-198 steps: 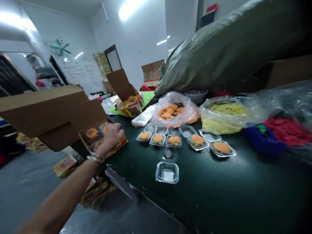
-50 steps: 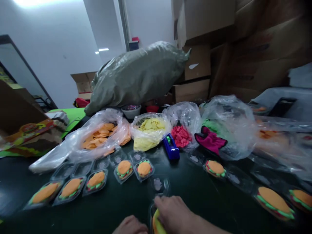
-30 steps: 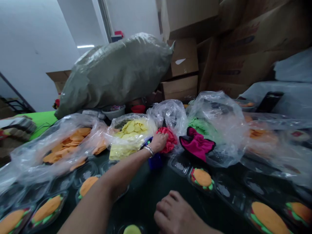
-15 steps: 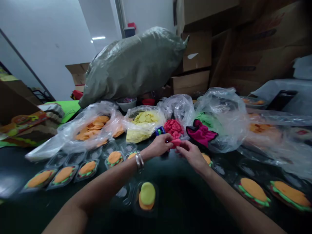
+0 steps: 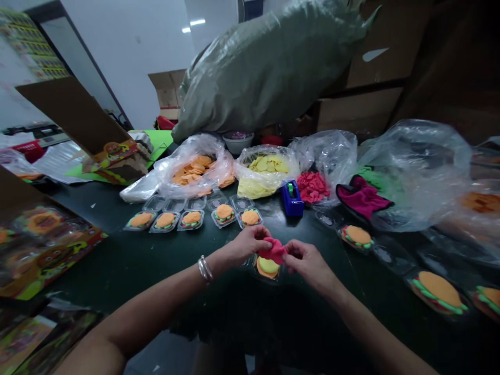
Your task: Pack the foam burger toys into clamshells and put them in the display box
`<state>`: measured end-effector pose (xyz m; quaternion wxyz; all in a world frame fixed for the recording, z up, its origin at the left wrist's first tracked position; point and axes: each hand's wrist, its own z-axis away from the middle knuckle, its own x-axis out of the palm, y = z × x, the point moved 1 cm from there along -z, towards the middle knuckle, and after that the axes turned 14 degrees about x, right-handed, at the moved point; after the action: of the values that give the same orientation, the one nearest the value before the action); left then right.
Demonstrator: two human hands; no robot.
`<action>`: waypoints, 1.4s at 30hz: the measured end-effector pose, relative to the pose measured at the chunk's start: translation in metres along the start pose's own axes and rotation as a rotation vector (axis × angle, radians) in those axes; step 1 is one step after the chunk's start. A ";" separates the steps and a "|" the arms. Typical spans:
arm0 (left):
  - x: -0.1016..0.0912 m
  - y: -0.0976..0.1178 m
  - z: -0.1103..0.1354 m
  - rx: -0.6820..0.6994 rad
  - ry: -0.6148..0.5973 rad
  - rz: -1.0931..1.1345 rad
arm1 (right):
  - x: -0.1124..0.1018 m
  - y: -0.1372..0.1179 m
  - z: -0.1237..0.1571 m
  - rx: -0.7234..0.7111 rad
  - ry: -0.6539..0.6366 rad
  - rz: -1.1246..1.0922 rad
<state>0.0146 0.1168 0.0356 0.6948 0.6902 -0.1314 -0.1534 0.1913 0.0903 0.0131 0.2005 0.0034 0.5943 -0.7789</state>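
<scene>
My left hand (image 5: 245,245) and my right hand (image 5: 305,259) both pinch a red felt piece (image 5: 273,250) between them. They hold it just above a clear plastic tray (image 5: 267,269) on the dark table (image 5: 156,255). That tray holds an orange disc with a yellow disc on top. A silver bangle sits on my left wrist. Behind the hands stand a bag of red pieces (image 5: 312,186), a bag of yellow discs (image 5: 265,171) and a bag of orange discs (image 5: 197,169).
A row of trays with finished felt burgers (image 5: 191,219) lies left of centre; more burgers (image 5: 437,290) sit at right. A blue tape dispenser (image 5: 291,198), a magenta cloth (image 5: 361,197), a large grey sack (image 5: 273,67), cardboard boxes and a printed display box (image 5: 42,250) surround the table.
Both hands drew the red piece back from the bags toward me and now hold it over the tray with the yellow disc. The camera tilted down and swung left.
</scene>
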 end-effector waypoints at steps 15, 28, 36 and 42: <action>-0.037 0.005 0.049 -0.063 -0.064 0.339 | -0.003 0.004 -0.018 -0.213 0.069 0.547; -0.050 -0.037 0.038 -0.071 -0.019 0.350 | 0.015 0.038 -0.004 -0.606 0.218 0.870; -0.042 -0.038 0.036 -0.069 0.011 0.283 | 0.016 0.044 0.008 -0.734 0.243 0.634; -0.040 -0.038 0.032 -0.049 -0.003 0.310 | 0.019 0.054 0.010 -0.720 0.254 0.586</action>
<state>-0.0354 0.1035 -0.0012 0.7267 0.6442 -0.2337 -0.0486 0.1932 0.0638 -0.0383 0.3258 0.1966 0.8199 -0.4277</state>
